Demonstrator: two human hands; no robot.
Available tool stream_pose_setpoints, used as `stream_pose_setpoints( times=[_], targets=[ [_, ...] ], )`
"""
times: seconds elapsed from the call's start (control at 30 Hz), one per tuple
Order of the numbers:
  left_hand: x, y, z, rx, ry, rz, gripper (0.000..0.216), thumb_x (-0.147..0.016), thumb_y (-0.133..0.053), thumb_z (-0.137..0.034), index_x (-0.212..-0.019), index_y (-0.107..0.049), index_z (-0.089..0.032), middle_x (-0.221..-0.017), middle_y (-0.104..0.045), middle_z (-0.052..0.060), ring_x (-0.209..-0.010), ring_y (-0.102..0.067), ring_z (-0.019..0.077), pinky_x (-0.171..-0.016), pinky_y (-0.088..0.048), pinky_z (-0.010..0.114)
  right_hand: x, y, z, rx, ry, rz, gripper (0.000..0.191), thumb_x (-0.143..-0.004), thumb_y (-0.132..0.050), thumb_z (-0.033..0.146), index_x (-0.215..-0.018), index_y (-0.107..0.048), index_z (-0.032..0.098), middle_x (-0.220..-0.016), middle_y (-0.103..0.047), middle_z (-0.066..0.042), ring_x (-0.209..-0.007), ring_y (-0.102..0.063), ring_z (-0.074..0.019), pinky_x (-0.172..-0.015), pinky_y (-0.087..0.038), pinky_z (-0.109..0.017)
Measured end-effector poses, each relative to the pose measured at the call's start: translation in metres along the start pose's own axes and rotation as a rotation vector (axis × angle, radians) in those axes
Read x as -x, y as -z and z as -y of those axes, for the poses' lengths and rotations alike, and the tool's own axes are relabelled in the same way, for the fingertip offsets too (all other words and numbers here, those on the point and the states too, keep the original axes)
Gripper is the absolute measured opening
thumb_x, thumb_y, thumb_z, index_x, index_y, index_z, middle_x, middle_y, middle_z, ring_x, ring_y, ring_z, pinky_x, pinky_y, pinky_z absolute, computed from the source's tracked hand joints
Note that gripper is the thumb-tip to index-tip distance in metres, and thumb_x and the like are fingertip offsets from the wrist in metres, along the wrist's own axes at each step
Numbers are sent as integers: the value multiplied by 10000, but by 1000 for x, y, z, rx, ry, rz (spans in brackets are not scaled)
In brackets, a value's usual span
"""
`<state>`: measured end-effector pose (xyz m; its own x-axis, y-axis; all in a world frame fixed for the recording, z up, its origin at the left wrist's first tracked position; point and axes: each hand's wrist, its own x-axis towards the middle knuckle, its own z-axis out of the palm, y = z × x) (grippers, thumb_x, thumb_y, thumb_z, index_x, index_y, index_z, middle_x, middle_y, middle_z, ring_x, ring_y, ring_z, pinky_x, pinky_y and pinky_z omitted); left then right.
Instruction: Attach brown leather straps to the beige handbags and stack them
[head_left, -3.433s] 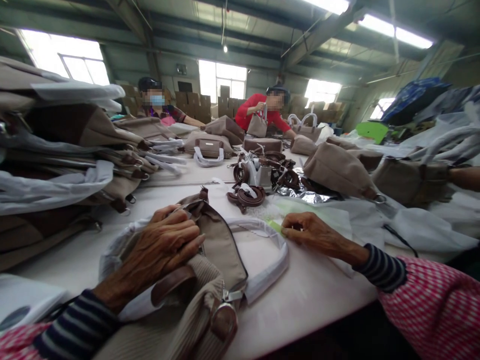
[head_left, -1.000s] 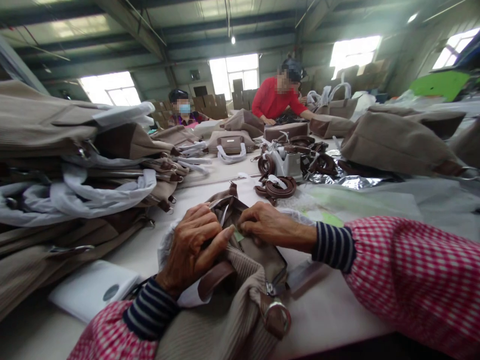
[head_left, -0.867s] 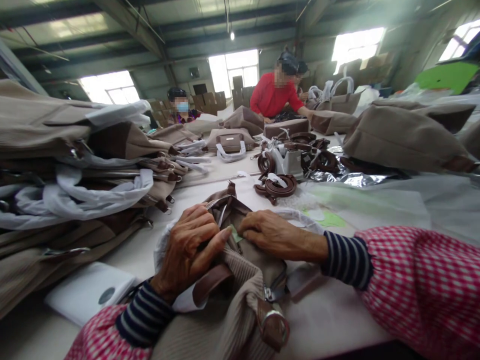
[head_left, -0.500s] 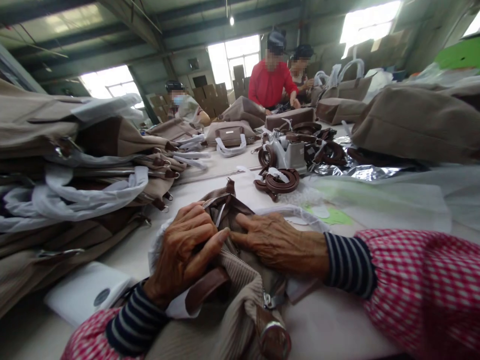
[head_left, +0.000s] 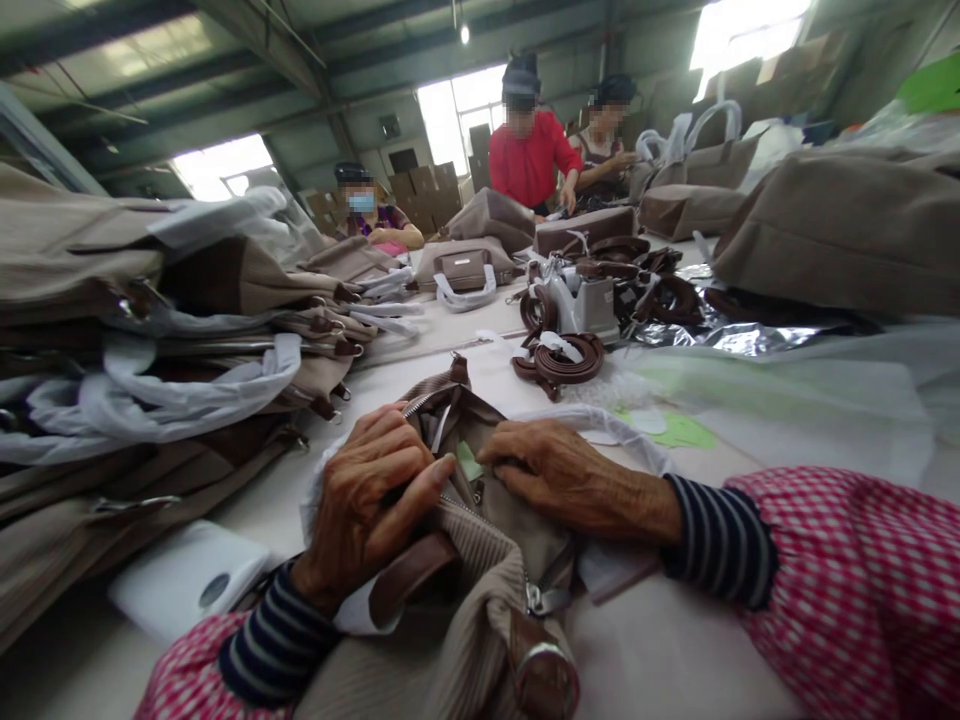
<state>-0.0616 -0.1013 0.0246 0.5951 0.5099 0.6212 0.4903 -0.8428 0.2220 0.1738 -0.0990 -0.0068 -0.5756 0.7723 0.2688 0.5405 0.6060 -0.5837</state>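
Left hand [head_left: 371, 505] hides much of the bag's far-left rim; its fingertips go out of sight over the edge. Grip reads as clamped on the bag [head_left: 484, 560], rim held between thumb and fingers. Right hand [head_left: 570, 475] is curled, fingers bunched, tips at the right edge of a pale green slip [head_left: 469, 460]. Can't tell whether it's pinching the slip or only pressing on it. Bottom of the bag is cut off by the frame, and the part under the left palm is in deep shade.

Materials: bag shell is taupe fabric with fine ribs, soft and slumped into folds. Smooth taupe lining [head_left: 525, 515] shows under the right hand. Metal-toothed zipper [head_left: 480, 520] runs along the rim between the hands. Brown leather-look strap [head_left: 416, 580] bends in an arc just below the left thumb, with white wrap on its lower end. Shiny metal ring [head_left: 546, 660] on a brown tab, below the right hand, blurred.

Bag sits on the pale desk [head_left: 660, 640] between and below both hands, unzipped, mouth gaping. Inside: green slip left of the right fingertips, white tag [head_left: 441, 428] beyond the left thumb. Coiled brown strap [head_left: 570, 360] lies beyond the right hand; bag pile [head_left: 75, 255] left of the left hand.
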Motion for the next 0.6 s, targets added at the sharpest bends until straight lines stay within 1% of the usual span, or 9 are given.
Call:
stream_pose_setpoints(
  times=[0.03,0.1,0.23,0.3,0.37,0.47,0.53,0.6],
  targets=[
    [0,0,0,3,0,1,363,-1004,-551,-163,-644,-508,-180,-671,-528,-10,-700,-483,148,-912,-440,407,0,-1,0,3,-11,11,244,-928,-546,55,-1075,-721,138,-1015,-704,-70,-952,-630,-196,-874,-457,-336],
    [0,0,-1,11,1,4,360,-1002,-551,-159,-646,-505,-179,-668,-525,-10,-699,-479,147,-919,-440,412,0,-2,1,42,4,40,245,-928,-542,48,-1057,-726,146,-1007,-680,-64,-926,-618,-187,-841,-447,-327],
    [-1,1,-3,16,7,25,363,-1004,-540,-151,-647,-486,-180,-666,-516,-12,-697,-471,145,-923,-435,412,4,-2,0,177,156,131,201,-945,-555,90,-1078,-694,150,-1055,-618,-69,-846,-546,-179,-723,-400,-325],
    [-2,1,-3,15,8,37,364,-1010,-532,-156,-650,-490,-180,-666,-516,-13,-699,-466,144,-933,-426,412,5,-1,0,234,224,156,174,-977,-564,140,-1107,-677,156,-1105,-602,-79,-851,-519,-187,-713,-389,-335],
    [-2,1,-2,21,9,57,369,-1021,-519,-172,-653,-492,-180,-673,-523,-13,-706,-466,145,-945,-412,410,5,-2,-2,294,261,158,183,-1015,-554,188,-1155,-669,169,-1141,-595,-89,-891,-509,-205,-744,-395,-350],
    [-3,-1,0,31,27,114,383,-1041,-497,-205,-659,-476,-180,-690,-533,-20,-714,-471,140,-972,-389,403,3,-6,-5,408,298,111,222,-1045,-521,226,-1226,-647,200,-1194,-587,-101,-993,-493,-253,-830,-400,-399],
    [-5,-2,2,33,40,153,399,-1055,-476,-228,-659,-453,-182,-687,-520,-28,-711,-473,137,-987,-378,396,1,-12,-7,480,304,72,248,-1049,-500,222,-1263,-624,213,-1225,-581,-105,-1034,-481,-275,-889,-393,-448],
    [-9,-1,2,37,45,218,410,-1070,-448,-251,-665,-444,-184,-686,-515,-34,-713,-483,137,-991,-375,387,-2,-18,-9,521,281,49,270,-1043,-495,209,-1289,-607,217,-1224,-580,-105,-1034,-482,-281,-928,-384,-488]
  ],
)
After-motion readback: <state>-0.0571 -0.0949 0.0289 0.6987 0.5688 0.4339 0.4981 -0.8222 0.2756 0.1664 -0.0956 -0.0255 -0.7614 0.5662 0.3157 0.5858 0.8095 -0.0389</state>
